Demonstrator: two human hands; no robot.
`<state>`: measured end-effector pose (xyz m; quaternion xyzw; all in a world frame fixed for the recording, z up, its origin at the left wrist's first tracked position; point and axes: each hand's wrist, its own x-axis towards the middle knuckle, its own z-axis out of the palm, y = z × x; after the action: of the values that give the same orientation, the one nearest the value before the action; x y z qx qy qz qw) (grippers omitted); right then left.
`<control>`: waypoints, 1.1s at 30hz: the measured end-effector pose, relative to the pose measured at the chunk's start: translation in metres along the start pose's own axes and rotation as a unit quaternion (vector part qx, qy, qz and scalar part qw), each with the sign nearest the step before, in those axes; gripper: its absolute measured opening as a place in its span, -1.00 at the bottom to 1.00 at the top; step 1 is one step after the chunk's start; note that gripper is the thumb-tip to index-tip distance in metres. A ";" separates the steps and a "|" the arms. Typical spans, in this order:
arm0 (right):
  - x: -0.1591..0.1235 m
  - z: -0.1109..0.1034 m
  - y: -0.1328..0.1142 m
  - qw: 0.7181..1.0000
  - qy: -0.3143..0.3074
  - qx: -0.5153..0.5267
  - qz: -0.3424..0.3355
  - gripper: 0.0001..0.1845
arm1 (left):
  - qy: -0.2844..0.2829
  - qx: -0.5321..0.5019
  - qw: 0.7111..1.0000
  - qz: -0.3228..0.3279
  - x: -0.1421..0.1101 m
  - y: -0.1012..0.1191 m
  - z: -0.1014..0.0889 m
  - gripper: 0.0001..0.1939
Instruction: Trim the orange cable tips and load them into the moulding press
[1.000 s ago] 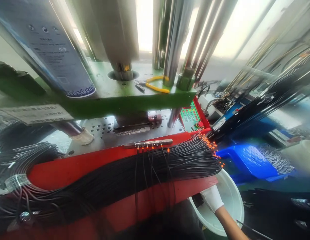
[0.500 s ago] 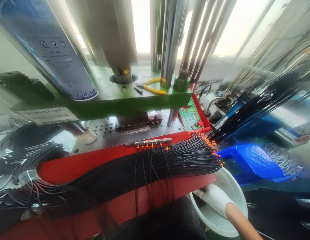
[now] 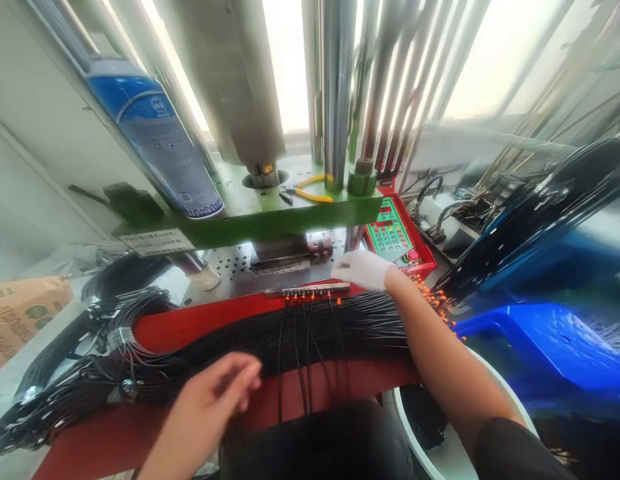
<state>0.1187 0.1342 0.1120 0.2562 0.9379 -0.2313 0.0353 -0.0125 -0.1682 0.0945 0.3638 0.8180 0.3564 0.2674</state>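
Metal bar (image 3: 306,291) lies on the red table (image 3: 165,327), just on the wearer's side of the press's metal plate (image 3: 230,267); take it as the centre of the dial. Several loose cables (image 3: 281,360) rise to it from 6 o'clock, their ends set along its near edge, so that part looks done, in whole or for the most part. One orange tip (image 3: 339,301) sits just short of the bar near its 3 o'clock end, so that cable may not be seated; blur hides the exact fit. The bar is outside the press, whose dark block (image 3: 277,251) stands at 11 o'clock.

The gloved right hand (image 3: 365,269) is just beyond the bar at 2 o'clock, its fingers slightly bent; whether they pinch or touch anything cannot be told. The bare left hand (image 3: 217,387) is at 8 o'clock over the table, fingers half curled with the thumb near them; no object shows there, though a small one could be hidden.

Beneath the loose cables, a thick bundle (image 3: 220,347) runs from 8 o'clock to orange ends (image 3: 437,301) at 3 o'clock, so much work seems left. Yellow pliers (image 3: 313,197) lie at 12 o'clock.
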 end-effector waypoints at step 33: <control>0.055 0.045 0.035 0.993 -0.102 -0.036 -0.044 -0.56 | 0.048 0.209 0.972 0.100 0.120 0.051 0.083 -0.63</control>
<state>0.0860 0.1664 0.0472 0.1881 0.9475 -0.2240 0.1293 -0.0052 -0.0172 0.0632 0.4736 0.8460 0.2196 0.1086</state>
